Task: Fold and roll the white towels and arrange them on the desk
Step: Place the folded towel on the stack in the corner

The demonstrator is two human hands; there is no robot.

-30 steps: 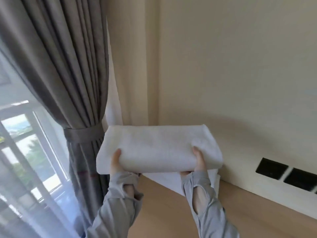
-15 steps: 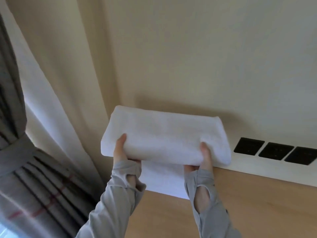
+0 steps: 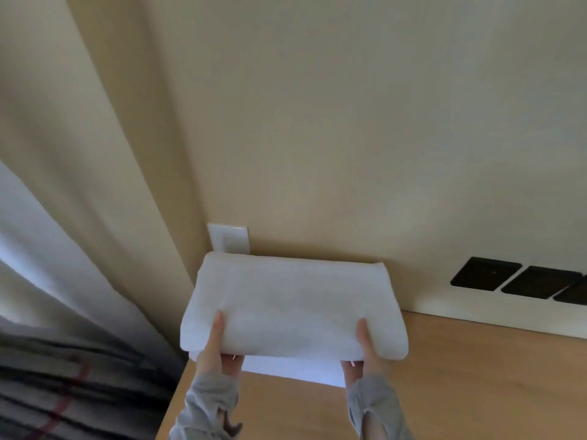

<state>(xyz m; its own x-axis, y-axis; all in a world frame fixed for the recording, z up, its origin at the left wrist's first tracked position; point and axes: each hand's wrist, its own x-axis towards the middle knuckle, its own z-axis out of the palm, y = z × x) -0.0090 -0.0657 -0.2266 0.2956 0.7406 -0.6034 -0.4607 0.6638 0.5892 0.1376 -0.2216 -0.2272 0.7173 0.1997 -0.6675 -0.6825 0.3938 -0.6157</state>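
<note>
Gripping a folded white towel [image 3: 292, 306] by its near edge, the left hand [image 3: 219, 354] and the right hand [image 3: 362, 354] each had a thumb laid on top and fingers tucked beneath, at lower centre of the frame. The towel was over the back left corner of a light wooden desk [image 3: 460, 376], close to the beige wall; whether it touched the desktop could not be told. A flat white layer [image 3: 295, 371] showed under it. Grey sleeves [image 3: 209, 404] covered both wrists. A white wall plate [image 3: 229, 238] stood just behind the towel, black sockets [image 3: 486, 274] lined the right edge, and a pale curtain [image 3: 79, 169] hung at left.
</note>
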